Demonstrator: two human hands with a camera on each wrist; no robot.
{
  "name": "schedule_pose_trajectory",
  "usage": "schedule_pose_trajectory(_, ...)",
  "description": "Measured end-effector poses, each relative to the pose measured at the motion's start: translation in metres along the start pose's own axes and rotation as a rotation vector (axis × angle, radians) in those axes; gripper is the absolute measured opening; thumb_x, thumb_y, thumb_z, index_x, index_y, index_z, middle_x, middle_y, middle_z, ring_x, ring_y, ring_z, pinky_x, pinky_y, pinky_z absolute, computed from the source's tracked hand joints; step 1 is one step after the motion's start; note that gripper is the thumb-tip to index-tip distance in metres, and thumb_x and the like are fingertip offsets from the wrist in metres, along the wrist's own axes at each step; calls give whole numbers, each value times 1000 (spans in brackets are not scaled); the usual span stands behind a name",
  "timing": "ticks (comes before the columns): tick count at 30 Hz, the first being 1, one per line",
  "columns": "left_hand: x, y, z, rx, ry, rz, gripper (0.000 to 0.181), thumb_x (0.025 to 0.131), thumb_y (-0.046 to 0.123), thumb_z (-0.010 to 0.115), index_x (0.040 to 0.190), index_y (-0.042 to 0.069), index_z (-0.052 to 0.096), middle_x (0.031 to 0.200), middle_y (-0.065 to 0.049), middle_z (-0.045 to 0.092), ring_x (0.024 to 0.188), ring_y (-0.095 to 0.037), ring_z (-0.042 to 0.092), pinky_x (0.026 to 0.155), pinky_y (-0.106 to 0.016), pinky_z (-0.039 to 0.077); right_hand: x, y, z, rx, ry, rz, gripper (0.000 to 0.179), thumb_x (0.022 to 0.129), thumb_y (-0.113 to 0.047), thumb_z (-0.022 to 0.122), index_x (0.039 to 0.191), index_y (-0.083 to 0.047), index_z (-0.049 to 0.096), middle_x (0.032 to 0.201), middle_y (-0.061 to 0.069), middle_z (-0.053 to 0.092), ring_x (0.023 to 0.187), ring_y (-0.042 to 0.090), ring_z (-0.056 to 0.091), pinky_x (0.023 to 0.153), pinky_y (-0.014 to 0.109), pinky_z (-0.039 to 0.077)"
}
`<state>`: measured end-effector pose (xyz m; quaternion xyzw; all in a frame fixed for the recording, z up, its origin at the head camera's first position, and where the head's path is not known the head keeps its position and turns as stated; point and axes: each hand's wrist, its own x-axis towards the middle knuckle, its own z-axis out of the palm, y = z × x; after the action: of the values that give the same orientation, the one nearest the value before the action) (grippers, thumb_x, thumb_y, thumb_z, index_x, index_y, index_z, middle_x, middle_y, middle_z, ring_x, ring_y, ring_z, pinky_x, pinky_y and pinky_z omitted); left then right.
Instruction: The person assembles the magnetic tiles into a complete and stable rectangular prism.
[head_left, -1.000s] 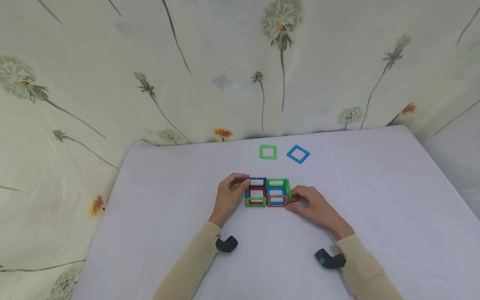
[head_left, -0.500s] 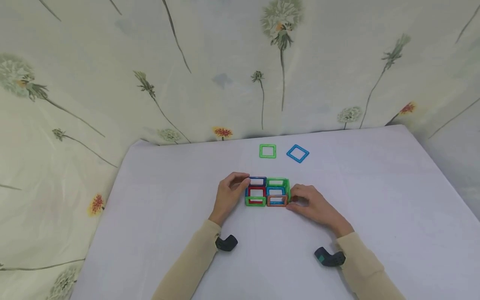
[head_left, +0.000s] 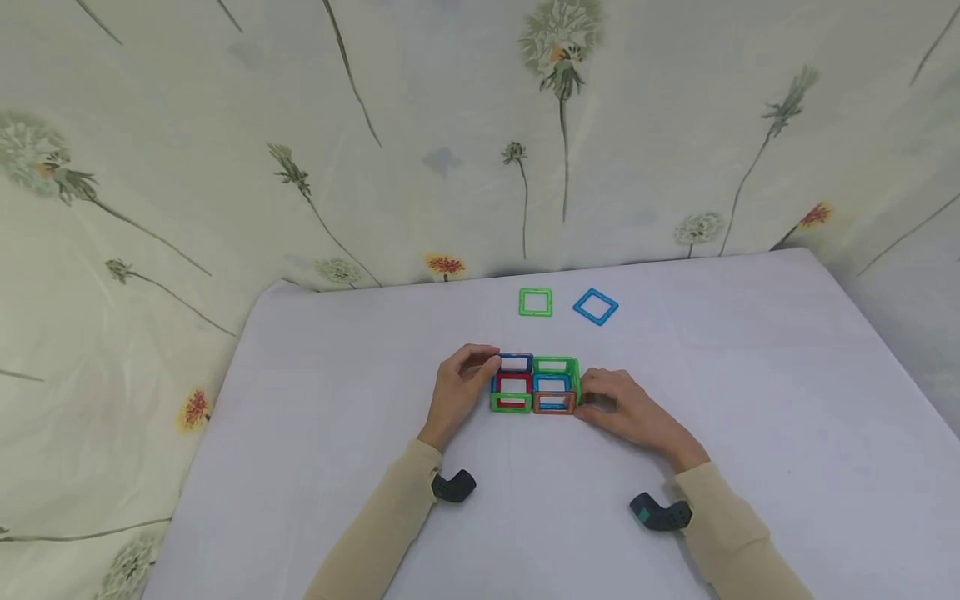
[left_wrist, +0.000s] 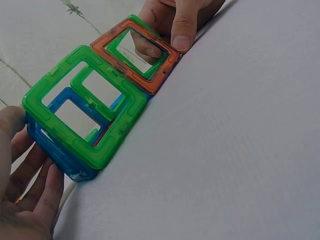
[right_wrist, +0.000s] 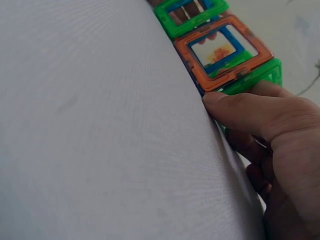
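An open-topped box of magnetic tiles (head_left: 533,384) stands on the table, two squares wide. Its upright front tiles are a green tile (left_wrist: 82,107) on the left and an orange tile (right_wrist: 223,53) on the right. A red tile (head_left: 514,377) and a light blue tile lie flat as its floor. My left hand (head_left: 459,387) grips the back left corner, thumb and index finger on the blue tiles. My right hand (head_left: 633,412) holds the right end, its thumb at the orange tile's lower corner and fingers along the green end wall. Some of its fingertips are hidden behind that wall.
A loose green square tile (head_left: 536,302) and a loose blue square tile (head_left: 596,307) lie flat behind the box. The white-covered table (head_left: 337,375) ends at a flower-patterned cloth (head_left: 390,192) at the back. A dark device sits at each wrist.
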<state>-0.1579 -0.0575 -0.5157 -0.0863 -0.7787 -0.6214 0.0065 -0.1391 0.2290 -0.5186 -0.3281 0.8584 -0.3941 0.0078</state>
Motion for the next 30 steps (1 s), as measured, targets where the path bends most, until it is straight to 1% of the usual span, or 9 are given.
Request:
schedule_pose_trajectory(7, 1, 0, 0, -6, 4, 0, 31, 88, 43, 63, 111, 22, 65, 112, 5, 66, 106, -9, 62, 95, -25, 50, 0, -4, -2, -17, -4, 12, 18, 84, -19, 72, 97, -29, 64, 95, -17, 60, 86, 5, 50, 84, 30, 35)
schedule_pose_trajectory(11, 1, 0, 0, 1, 5, -6, 30, 88, 41, 63, 111, 22, 65, 113, 4, 66, 106, -8, 62, 95, -25, 50, -1, -4, -2, -14, -7, 19, 18, 84, -18, 72, 96, -29, 64, 94, -17, 60, 86, 5, 50, 84, 30, 35)
schedule_pose_trajectory(14, 0, 1, -1, 10, 5, -16, 29, 89, 39, 63, 111, 20, 65, 113, 2, 66, 107, -10, 62, 96, -27, 50, -1, -4, -1, -15, -3, 8, 17, 84, -17, 72, 96, -28, 64, 95, -15, 61, 87, 7, 51, 85, 30, 35)
schedule_pose_trajectory(16, 0, 4, -2, 11, 4, -23, 29, 90, 37, 63, 112, 18, 66, 114, 0, 67, 108, -12, 61, 97, -29, 50, -1, -4, -1, -16, 2, -1, 18, 83, -17, 72, 96, -27, 64, 95, -15, 61, 87, 8, 51, 85, 31, 35)
schedule_pose_trajectory(19, -4, 17, -4, 5, -3, -22, 29, 91, 31, 62, 112, 12, 66, 115, -5, 67, 109, -15, 61, 97, -30, 50, -1, -3, -1, -18, 9, -6, 18, 83, -16, 72, 95, -27, 64, 95, -15, 62, 87, 9, 52, 85, 31, 36)
schedule_pose_trajectory(23, -8, 32, -6, 1, -7, -10, 27, 92, 25, 61, 112, 7, 66, 115, -7, 67, 109, -15, 62, 95, -28, 51, -1, -3, 0, -14, 14, 6, 20, 83, -15, 73, 95, -28, 63, 96, -15, 63, 89, 9, 53, 86, 32, 36)
schedule_pose_trajectory(28, -9, 35, -6, -5, 1, -6, 27, 92, 24, 61, 113, 7, 66, 115, -6, 67, 108, -14, 62, 95, -27, 51, -1, -2, 0, 1, 16, 4, 20, 83, -16, 72, 96, -28, 63, 97, -14, 63, 90, 8, 53, 86, 34, 36)
schedule_pose_trajectory(30, -9, 34, -6, -9, -4, -8, 27, 93, 25, 61, 113, 8, 65, 115, -5, 66, 108, -14, 62, 95, -26, 50, 0, -1, 0, 9, 13, -7, 19, 83, -16, 72, 95, -27, 63, 97, -13, 64, 89, 8, 54, 85, 33, 38)
